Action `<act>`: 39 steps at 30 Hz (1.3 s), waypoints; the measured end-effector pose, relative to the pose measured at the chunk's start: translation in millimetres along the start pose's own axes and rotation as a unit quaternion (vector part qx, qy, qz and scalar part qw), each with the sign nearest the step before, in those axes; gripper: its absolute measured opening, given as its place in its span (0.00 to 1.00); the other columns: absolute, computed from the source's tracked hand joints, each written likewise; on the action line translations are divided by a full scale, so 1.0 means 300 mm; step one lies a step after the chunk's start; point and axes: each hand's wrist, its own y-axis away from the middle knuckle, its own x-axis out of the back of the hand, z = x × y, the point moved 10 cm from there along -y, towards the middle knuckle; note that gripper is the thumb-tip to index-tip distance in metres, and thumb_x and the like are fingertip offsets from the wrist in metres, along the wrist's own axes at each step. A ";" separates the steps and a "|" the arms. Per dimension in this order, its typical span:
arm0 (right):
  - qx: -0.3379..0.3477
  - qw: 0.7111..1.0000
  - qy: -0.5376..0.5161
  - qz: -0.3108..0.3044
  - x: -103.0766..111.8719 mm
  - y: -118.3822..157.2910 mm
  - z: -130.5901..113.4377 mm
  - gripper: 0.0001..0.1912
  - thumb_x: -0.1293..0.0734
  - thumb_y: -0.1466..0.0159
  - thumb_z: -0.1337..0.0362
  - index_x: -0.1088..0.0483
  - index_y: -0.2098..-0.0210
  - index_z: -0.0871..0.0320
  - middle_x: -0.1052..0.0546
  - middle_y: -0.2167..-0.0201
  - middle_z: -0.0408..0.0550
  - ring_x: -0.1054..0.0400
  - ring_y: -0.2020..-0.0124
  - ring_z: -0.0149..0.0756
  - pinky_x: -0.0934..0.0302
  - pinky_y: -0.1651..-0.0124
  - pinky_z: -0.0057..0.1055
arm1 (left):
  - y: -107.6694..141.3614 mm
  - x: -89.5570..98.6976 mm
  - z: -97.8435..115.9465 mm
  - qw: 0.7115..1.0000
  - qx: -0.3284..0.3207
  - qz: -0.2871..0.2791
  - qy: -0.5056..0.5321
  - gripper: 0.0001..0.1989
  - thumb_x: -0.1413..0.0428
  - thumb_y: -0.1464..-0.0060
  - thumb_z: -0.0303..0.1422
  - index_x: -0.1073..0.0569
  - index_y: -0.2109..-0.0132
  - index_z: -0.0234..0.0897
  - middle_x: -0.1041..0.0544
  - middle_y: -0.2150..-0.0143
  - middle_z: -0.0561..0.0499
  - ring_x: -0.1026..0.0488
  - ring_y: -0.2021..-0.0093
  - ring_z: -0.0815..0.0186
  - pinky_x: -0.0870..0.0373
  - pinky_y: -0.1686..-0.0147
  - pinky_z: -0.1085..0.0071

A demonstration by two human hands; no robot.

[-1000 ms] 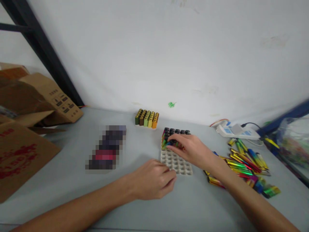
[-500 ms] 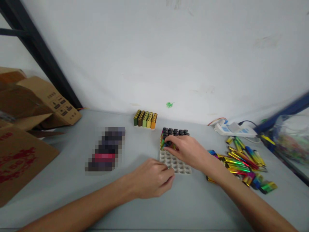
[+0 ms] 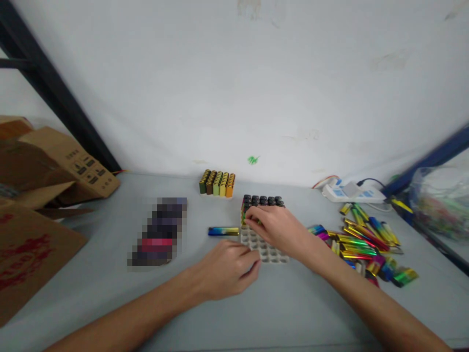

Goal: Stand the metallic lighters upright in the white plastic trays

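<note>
A pale tray with rows of holes [image 3: 270,253] lies on the table, its far rows filled with upright shiny tubes with black tops [image 3: 264,199]; they look like lighters. My left hand [image 3: 230,269] is closed at the tray's near left corner, its fingertips on the edge. Over the tray's left side, my right hand [image 3: 278,227] has thumb and fingers pinched together at the standing tubes. What is between those fingertips is hidden. A single blue-and-gold tube [image 3: 223,231] lies flat on the table just left of the tray.
Loose metallic tubes [image 3: 359,244] are heaped at the right, partly behind my right forearm. A block of upright yellow-topped pieces [image 3: 217,185] stands near the wall. Farther right is a white power strip [image 3: 353,192]. Cardboard boxes [image 3: 40,244] and a pixelated dark item [image 3: 159,232] are left.
The blue-and-gold tube now lies left of the tray, where none showed before. The dark piece seen at my right fingertips is no longer visible there. My left hand stays at the tray corner.
</note>
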 end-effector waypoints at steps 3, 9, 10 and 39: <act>0.054 0.998 -0.013 -0.007 -0.024 -0.011 -0.064 0.09 0.39 0.26 0.64 0.28 0.54 0.59 0.22 0.58 0.51 0.26 0.61 0.37 0.38 0.62 0.31 | -0.002 -0.013 -0.015 1.000 0.019 -0.007 0.000 0.07 0.48 0.37 0.27 0.26 0.63 0.36 0.21 0.69 0.50 0.22 0.68 0.62 0.27 0.63 0.67; 0.160 0.986 0.032 -0.035 -0.092 -0.118 -0.221 0.13 0.35 0.28 0.57 0.26 0.53 0.60 0.23 0.58 0.52 0.26 0.64 0.40 0.35 0.65 0.34 | 0.003 -0.030 0.022 0.999 -0.001 -0.026 -0.026 0.08 0.48 0.36 0.29 0.24 0.57 0.34 0.19 0.61 0.45 0.21 0.60 0.55 0.26 0.58 0.59; 0.168 0.984 0.040 -0.037 -0.107 -0.141 -0.239 0.15 0.34 0.29 0.55 0.26 0.53 0.60 0.22 0.59 0.52 0.26 0.64 0.41 0.35 0.65 0.35 | 0.005 -0.033 0.029 0.999 -0.006 -0.031 -0.033 0.08 0.48 0.36 0.29 0.24 0.57 0.34 0.19 0.61 0.44 0.21 0.60 0.55 0.26 0.57 0.59; 0.092 0.988 -0.107 0.059 0.054 0.035 0.010 0.15 0.39 0.27 0.66 0.26 0.44 0.55 0.22 0.49 0.52 0.25 0.51 0.38 0.29 0.48 0.37 | 0.009 -0.083 0.028 0.989 -0.009 -0.110 -0.097 0.06 0.47 0.33 0.30 0.29 0.61 0.38 0.20 0.64 0.52 0.22 0.68 0.62 0.30 0.71 0.66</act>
